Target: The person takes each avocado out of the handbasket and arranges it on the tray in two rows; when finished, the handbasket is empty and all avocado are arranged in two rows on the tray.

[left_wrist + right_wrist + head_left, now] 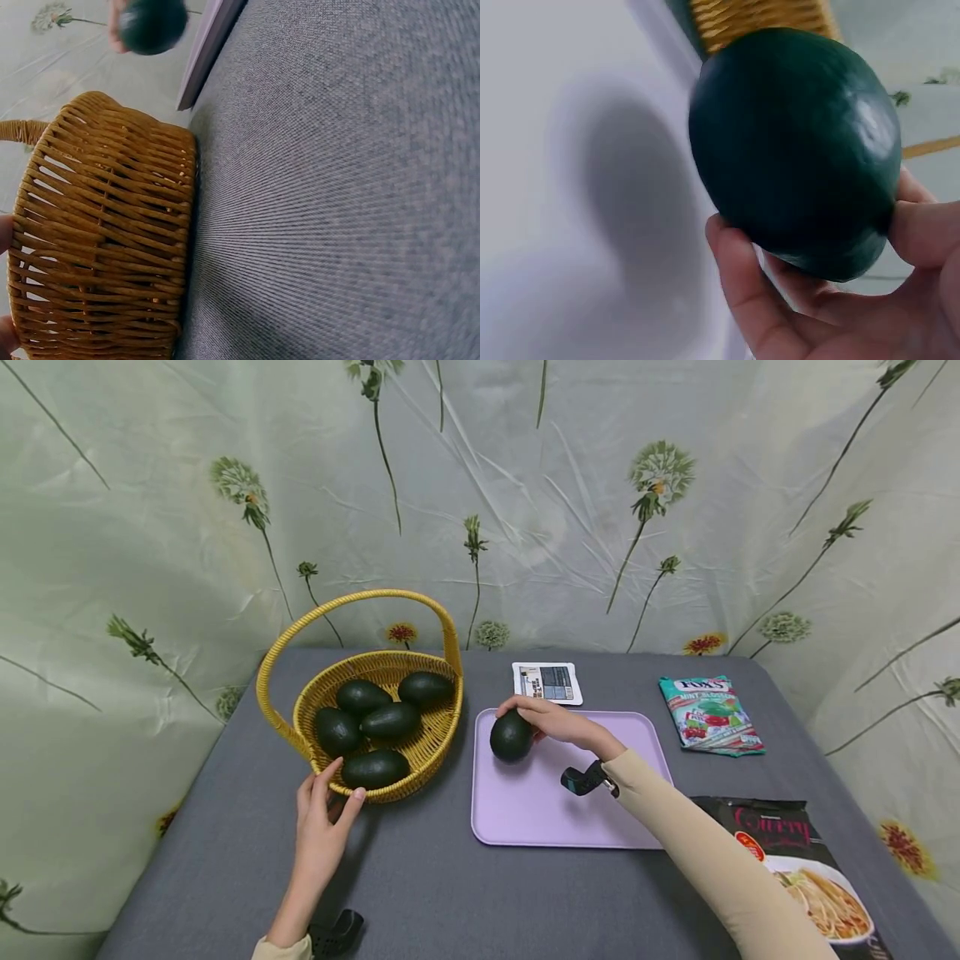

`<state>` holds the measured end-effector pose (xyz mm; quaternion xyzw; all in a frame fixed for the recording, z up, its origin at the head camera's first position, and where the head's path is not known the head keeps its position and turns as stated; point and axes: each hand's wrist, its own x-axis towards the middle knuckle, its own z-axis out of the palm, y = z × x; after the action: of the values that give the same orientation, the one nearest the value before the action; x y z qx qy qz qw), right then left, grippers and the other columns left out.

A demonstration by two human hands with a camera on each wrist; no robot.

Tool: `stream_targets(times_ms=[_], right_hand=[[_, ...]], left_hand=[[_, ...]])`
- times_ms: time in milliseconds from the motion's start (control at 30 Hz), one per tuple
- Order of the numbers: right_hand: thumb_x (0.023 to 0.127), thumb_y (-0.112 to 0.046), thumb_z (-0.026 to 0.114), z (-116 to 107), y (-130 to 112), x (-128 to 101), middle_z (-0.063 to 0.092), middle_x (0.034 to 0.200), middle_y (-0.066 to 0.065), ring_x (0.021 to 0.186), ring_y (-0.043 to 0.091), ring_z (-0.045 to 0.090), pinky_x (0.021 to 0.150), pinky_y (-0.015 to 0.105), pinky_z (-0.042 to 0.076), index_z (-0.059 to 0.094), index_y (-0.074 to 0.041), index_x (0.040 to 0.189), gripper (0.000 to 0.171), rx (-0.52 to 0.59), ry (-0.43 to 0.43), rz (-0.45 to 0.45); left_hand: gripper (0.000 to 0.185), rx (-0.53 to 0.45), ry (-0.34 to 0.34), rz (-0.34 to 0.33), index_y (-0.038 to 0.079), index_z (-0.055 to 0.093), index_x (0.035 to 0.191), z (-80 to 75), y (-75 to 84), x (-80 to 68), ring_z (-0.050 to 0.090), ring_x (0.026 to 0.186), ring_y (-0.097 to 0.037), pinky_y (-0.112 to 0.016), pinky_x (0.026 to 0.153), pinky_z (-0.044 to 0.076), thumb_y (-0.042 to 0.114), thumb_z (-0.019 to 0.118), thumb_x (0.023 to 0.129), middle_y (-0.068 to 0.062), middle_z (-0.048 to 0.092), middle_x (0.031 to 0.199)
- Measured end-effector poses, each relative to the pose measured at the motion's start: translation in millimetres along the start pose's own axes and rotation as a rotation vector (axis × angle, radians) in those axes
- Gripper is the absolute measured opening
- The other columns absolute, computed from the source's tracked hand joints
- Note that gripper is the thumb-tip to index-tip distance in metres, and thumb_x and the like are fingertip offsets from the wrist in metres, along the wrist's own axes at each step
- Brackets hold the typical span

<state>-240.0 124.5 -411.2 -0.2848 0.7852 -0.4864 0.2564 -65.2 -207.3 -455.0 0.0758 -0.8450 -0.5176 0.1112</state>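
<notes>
My right hand [551, 722] grips a dark green avocado [512, 737] by one end, over the left part of the lilac tray [525, 810]. In the right wrist view this avocado [795, 150] is held between thumb and fingers, its shadow falling on the tray. At the left, my left hand [321, 831] holds the near rim of a yellow wicker basket [429, 768], with fingertips and thumb at the edge. Several avocados [392, 721] lie inside that basket. The left wrist view shows the basket's woven side [105, 232], with fingertips [6, 334] at its rim.
Behind the tray lies a white printed packet [547, 682]. A green candy bag [711, 717] is at the back right, and a black curry noodle packet [817, 885] sits partly behind the right sleeve. The basket's tall handle [360, 597] arches upward. A flowered curtain [525, 510] hangs behind the grey table.
</notes>
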Motion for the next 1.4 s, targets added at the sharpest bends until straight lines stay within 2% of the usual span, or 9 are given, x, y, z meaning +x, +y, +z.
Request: stream_targets(times_ms=[133,267,367,500,767,1000,1200,1400], right_hand=[[0.104,-0.009,0.031,-0.1,10.0,-1.5,0.045,0.136,0.016,0.101,0.025,0.050,0.071,0.042,0.050,0.054,-0.004,0.124,0.031,-0.024,-0.044,0.029],[0.104,-0.019,0.041,1.4,11.2,0.0,0.046,0.135,0.013,0.092,0.022,0.052,0.069,0.037,0.049,0.055,-0.006,0.124,0.028,-0.061,-0.055,0.065],[0.101,-0.024,0.050,2.0,9.8,0.8,0.047,0.134,0.011,0.084,0.019,0.052,0.069,0.040,0.049,0.055,-0.009,0.125,0.029,-0.083,-0.048,0.084],[0.100,-0.025,0.052,1.8,11.7,2.0,0.047,0.136,0.012,0.086,0.019,0.052,0.070,0.041,0.049,0.054,-0.009,0.129,0.033,-0.077,-0.031,0.075],[0.096,-0.026,0.059,3.8,12.5,1.0,0.051,0.112,0.013,0.069,0.034,0.055,0.068,0.041,0.049,0.048,-0.010,0.134,0.043,-0.047,-0.014,0.108],[0.096,-0.024,0.059,8.9,12.2,2.7,0.055,0.114,0.013,0.067,0.032,0.057,0.065,0.040,0.050,0.046,-0.007,0.135,0.045,-0.042,0.042,0.080],[0.096,-0.023,0.058,14.1,9.1,7.0,0.056,0.118,0.015,0.082,0.022,0.058,0.067,0.041,0.053,0.048,-0.005,0.135,0.044,-0.099,0.085,0.035],[0.096,-0.021,0.059,15.0,7.9,8.7,0.054,0.120,0.017,0.070,0.023,0.058,0.065,0.042,0.052,0.047,-0.006,0.137,0.046,-0.128,0.072,0.037]], left_hand=[[0.057,0.002,0.002,0.002,0.008,0.034,0.146,0.3,0.0,-0.2,0.033,0.125,-0.050,-0.061,0.098,0.036,0.025,0.059,0.097,-0.027,0.016,0.144],[0.058,0.005,0.005,0.006,0.008,0.034,0.146,0.6,-0.3,-0.3,0.033,0.124,-0.050,-0.061,0.097,0.036,0.025,0.059,0.097,-0.028,0.016,0.144],[0.057,0.005,0.008,0.009,0.008,0.034,0.146,0.5,0.0,-0.3,0.033,0.125,-0.051,-0.061,0.097,0.036,0.024,0.059,0.097,-0.028,0.016,0.144],[0.057,0.002,0.009,0.007,0.008,0.034,0.146,0.7,0.3,-0.2,0.033,0.125,-0.051,-0.061,0.097,0.035,0.024,0.059,0.097,-0.028,0.016,0.145],[0.057,0.001,0.014,0.011,0.008,0.035,0.146,1.3,-0.7,0.1,0.034,0.124,-0.050,-0.062,0.097,0.036,0.024,0.058,0.097,-0.027,0.017,0.144],[0.056,-0.002,0.018,0.015,0.008,0.035,0.146,1.2,-1.9,0.0,0.033,0.125,-0.051,-0.062,0.097,0.036,0.024,0.059,0.097,-0.027,0.017,0.144],[0.057,-0.008,0.015,0.010,0.008,0.035,0.146,0.6,-0.7,-0.2,0.033,0.126,-0.051,-0.061,0.097,0.036,0.024,0.059,0.097,-0.028,0.016,0.144],[0.057,-0.021,0.003,-0.005,0.008,0.034,0.146,0.1,1.4,-0.3,0.033,0.126,-0.050,-0.060,0.098,0.036,0.025,0.058,0.097,-0.027,0.015,0.145]])
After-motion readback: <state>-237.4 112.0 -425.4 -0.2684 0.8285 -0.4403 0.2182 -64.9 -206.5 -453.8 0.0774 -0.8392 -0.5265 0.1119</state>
